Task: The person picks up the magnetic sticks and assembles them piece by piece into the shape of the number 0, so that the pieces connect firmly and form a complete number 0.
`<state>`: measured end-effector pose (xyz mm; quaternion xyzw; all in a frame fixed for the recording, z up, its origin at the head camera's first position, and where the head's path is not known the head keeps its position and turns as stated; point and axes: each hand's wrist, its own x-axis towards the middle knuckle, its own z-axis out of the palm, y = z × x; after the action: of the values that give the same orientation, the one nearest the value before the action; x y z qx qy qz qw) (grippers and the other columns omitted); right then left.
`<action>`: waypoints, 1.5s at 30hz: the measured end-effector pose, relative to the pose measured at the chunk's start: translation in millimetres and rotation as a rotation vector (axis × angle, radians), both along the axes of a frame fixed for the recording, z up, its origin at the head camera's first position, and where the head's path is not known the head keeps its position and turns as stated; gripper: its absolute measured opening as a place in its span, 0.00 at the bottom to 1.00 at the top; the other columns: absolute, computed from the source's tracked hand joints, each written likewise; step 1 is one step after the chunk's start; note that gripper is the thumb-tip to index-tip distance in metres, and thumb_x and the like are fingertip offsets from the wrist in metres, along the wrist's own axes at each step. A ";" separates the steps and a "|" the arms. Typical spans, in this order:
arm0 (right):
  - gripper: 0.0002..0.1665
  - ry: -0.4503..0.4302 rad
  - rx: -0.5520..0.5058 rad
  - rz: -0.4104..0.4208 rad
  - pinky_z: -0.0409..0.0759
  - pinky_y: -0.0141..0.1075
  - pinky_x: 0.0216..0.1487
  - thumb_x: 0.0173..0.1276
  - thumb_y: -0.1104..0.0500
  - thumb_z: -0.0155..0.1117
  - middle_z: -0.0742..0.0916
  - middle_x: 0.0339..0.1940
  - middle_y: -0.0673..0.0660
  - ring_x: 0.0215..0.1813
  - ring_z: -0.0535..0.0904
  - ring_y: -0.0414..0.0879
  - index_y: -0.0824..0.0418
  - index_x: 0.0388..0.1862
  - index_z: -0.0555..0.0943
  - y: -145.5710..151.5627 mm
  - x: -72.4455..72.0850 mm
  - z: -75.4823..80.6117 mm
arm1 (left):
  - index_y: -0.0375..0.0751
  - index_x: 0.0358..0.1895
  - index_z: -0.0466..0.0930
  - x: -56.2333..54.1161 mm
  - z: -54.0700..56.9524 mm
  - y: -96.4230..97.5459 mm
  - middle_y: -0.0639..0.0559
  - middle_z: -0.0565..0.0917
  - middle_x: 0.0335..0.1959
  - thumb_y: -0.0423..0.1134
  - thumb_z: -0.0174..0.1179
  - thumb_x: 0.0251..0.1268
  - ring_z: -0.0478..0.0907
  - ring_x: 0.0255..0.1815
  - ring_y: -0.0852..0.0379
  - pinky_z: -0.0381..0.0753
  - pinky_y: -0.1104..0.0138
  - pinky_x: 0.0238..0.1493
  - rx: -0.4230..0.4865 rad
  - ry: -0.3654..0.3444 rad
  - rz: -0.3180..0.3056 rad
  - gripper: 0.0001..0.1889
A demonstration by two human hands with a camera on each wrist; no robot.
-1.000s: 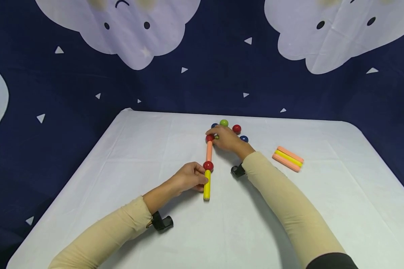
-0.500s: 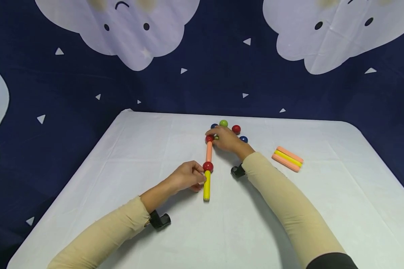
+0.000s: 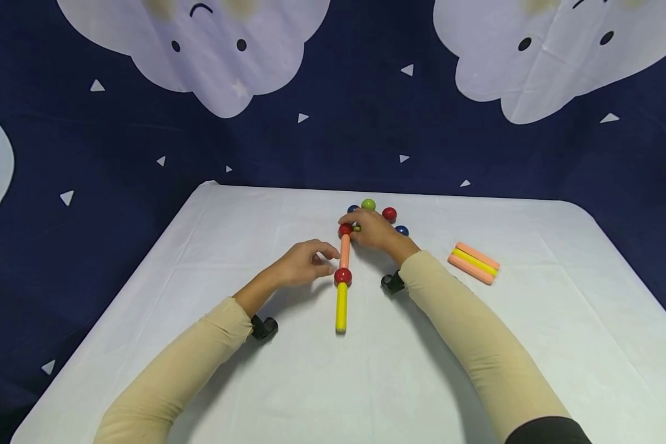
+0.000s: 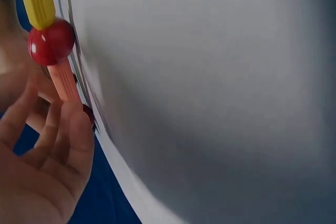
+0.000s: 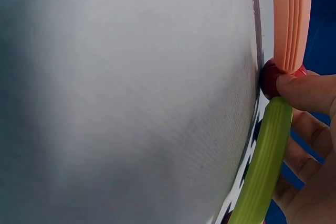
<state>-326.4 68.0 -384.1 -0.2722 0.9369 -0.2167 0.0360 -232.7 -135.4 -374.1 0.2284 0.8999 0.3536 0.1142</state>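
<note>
Down the middle of the table (image 3: 399, 370), a yellow stick (image 3: 341, 308), near red ball (image 3: 343, 276), pink stick (image 3: 345, 250) and far red ball (image 3: 345, 230) form 1 line, long axis running front to back. The left hand (image 3: 301, 265), fingers loosely parted, is just left of the pink stick; touch is unclear. The right hand (image 3: 376, 230) pinches the far red ball, 1 green stick (image 5: 265, 161) beside it.

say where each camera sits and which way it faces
Head: head-worn, facing forward and down at white table; left hand, right hand show.
Left wrist: on that wrist, facing table and peach stick; left hand, part of right show.
Right wrist: likewise, facing table and green stick; right hand shows.
Wrist views share peach stick.
</note>
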 end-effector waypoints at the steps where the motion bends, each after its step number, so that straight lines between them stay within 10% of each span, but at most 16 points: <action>1: 0.22 0.006 0.001 0.002 0.70 0.50 0.72 0.69 0.62 0.63 0.82 0.64 0.57 0.68 0.75 0.54 0.54 0.62 0.81 0.0 -0.2 0.0 | 0.41 0.56 0.81 -1.3 -0.1 -0.4 0.41 0.83 0.52 0.34 0.64 0.65 0.83 0.46 0.51 0.82 0.63 0.49 -0.003 0.005 -0.024 0.16; 8: 0.25 0.011 0.010 0.017 0.74 0.48 0.68 0.68 0.64 0.62 0.85 0.60 0.58 0.63 0.78 0.53 0.55 0.64 0.78 2.7 -2.0 6.2 | 0.45 0.59 0.81 -3.2 -0.6 2.2 0.42 0.81 0.54 0.39 0.65 0.66 0.80 0.47 0.53 0.78 0.68 0.47 -0.064 -0.039 -0.126 0.19; 23: 0.25 0.016 -0.009 -0.126 0.76 0.51 0.61 0.67 0.68 0.57 0.80 0.60 0.64 0.58 0.77 0.58 0.58 0.64 0.78 52.4 -19.3 29.6 | 0.45 0.56 0.82 -7.3 2.4 12.8 0.49 0.87 0.50 0.38 0.64 0.66 0.81 0.48 0.56 0.79 0.63 0.56 -0.114 -0.095 -0.110 0.16; 45: 0.24 -0.112 0.041 -0.214 0.67 0.54 0.72 0.72 0.66 0.55 0.79 0.64 0.66 0.64 0.73 0.59 0.61 0.66 0.75 73.1 -30.5 8.8 | 0.46 0.54 0.82 -9.2 -1.1 15.0 0.50 0.88 0.47 0.36 0.65 0.65 0.80 0.47 0.57 0.79 0.66 0.52 -0.099 -0.146 -0.067 0.15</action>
<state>-356.9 141.1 -375.3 -0.1573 0.9614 -0.2147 0.0704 -241.9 -120.4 -375.2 0.2259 0.8974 0.3205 0.2023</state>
